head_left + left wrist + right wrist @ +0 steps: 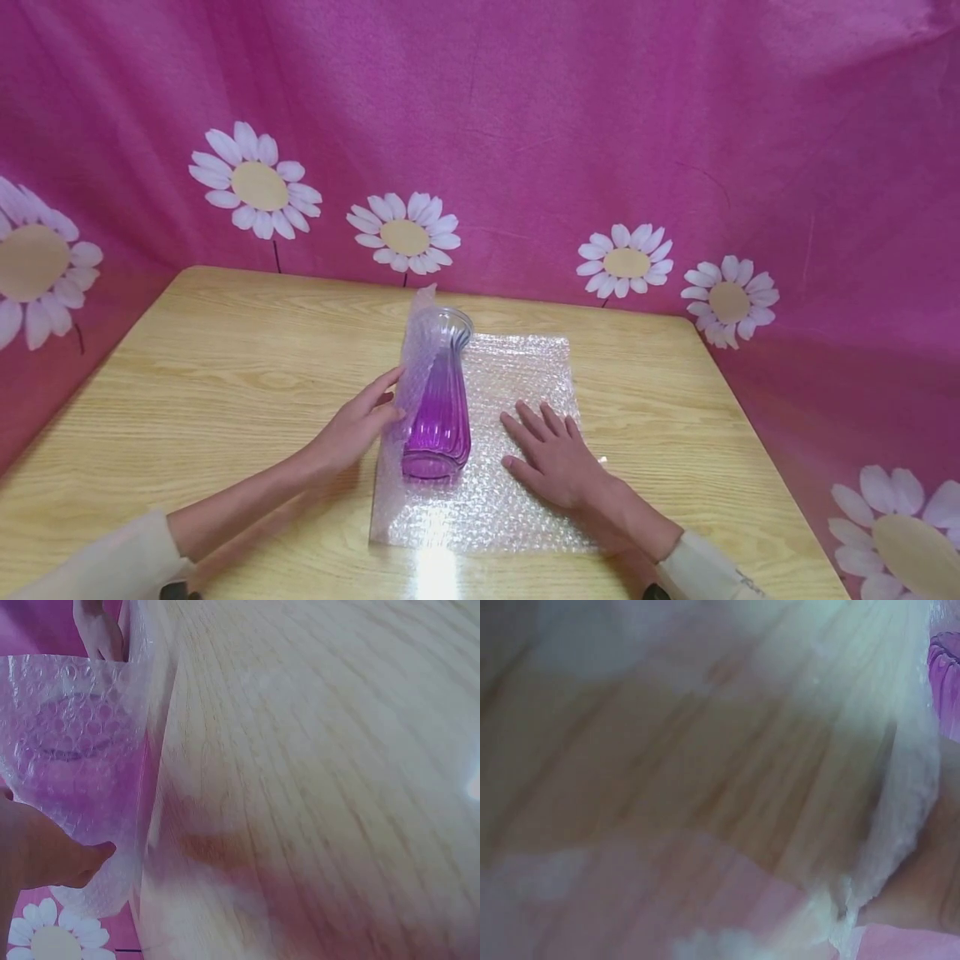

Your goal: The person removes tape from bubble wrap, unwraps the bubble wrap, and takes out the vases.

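A glass vase (442, 408), purple at the base and fading to clear at the rim, lies on a sheet of bubble wrap (517, 517) with its base toward me. The sheet's left side is raised and folded up against the vase. My left hand (356, 425) touches the outside of this fold with fingers and thumb extended; in the left wrist view the thumb (94, 859) lies against the wrap (67, 765), with the vase showing through. To the right of the vase, my right hand (558, 462) rests flat on the sheet, fingers spread.
The wooden table (247, 367) reaches out on both sides of the sheet. Behind it hangs a magenta cloth (517, 150) printed with white daisies, which also runs along the left and right sides. Light glares off the table near its front.
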A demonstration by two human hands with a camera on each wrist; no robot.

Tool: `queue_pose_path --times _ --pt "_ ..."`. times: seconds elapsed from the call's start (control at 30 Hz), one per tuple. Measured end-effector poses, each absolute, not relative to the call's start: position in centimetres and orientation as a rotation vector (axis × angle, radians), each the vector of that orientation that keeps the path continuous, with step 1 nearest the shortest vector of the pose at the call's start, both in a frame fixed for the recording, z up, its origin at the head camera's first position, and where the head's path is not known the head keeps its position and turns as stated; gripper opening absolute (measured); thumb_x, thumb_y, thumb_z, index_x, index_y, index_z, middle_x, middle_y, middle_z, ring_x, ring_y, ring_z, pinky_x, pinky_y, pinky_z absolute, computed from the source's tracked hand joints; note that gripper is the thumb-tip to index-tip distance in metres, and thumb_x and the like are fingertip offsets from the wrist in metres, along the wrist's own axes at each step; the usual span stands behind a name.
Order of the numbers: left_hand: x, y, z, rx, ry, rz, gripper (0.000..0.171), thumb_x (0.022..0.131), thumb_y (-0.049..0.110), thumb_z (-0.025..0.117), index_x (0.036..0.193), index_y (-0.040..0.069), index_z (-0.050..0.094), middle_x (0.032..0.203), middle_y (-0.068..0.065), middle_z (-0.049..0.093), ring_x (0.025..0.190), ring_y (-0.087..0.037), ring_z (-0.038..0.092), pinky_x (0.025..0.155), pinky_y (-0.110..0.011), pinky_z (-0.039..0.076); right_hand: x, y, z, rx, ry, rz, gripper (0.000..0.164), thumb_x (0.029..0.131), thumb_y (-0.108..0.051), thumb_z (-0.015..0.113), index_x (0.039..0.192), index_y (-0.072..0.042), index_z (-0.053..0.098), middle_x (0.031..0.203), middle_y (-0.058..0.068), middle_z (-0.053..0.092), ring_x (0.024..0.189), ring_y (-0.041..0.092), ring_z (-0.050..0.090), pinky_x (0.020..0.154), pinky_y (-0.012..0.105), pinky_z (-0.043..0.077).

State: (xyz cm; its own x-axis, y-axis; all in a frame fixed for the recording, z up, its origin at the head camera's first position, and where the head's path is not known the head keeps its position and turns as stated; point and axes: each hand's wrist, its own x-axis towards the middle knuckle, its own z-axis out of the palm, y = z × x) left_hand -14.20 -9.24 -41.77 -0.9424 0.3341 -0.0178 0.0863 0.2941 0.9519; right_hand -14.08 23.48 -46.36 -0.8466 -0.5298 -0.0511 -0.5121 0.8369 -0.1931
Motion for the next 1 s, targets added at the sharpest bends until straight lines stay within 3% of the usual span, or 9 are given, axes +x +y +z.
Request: queue_pose_path --times 0.33,0.6,1.0 --pt "-14.5 -8.0 -42.1 0.364 2.351 1.710 0.073 0.103 0.036 0.053 0.160 0.010 0.017 0.164 -0.018 0.014 0.143 -0.046 0.023 0.115 -0.060 0.021 -14.1 23.5 -46.6 -0.824 2.920 -0.267 0.065 0.104 -0.052 0.038 0.159 -0.018 0.029 0.163 0.013 0.021 0.147 0.046 0.012 0.112 0.072 0.014" --pt "-14.7 -7.4 -41.9 0.367 2.375 1.669 0.084 0.100 0.037 0.058 0.160 0.008 0.009 0.165 -0.017 0.008 0.149 -0.039 0.009 0.118 -0.056 0.010 -14.0 23.6 -46.5 -0.816 2.917 -0.265 0.065 0.104 -0.053 0.037 0.159 -0.019 0.028 0.164 0.012 0.020 0.147 0.045 0.012 0.112 0.071 0.013" --pt "-14.8 -7.2 -41.9 0.240 2.280 1.765 0.079 0.096 0.016 0.045 0.161 0.016 0.000 0.167 -0.007 0.001 0.150 -0.033 0.003 0.119 -0.057 0.003 -14.0 23.6 -46.5 -0.826 2.922 -0.283 0.065 0.104 -0.052 0.038 0.159 -0.018 0.029 0.163 0.014 0.021 0.147 0.046 0.012 0.112 0.072 0.013"
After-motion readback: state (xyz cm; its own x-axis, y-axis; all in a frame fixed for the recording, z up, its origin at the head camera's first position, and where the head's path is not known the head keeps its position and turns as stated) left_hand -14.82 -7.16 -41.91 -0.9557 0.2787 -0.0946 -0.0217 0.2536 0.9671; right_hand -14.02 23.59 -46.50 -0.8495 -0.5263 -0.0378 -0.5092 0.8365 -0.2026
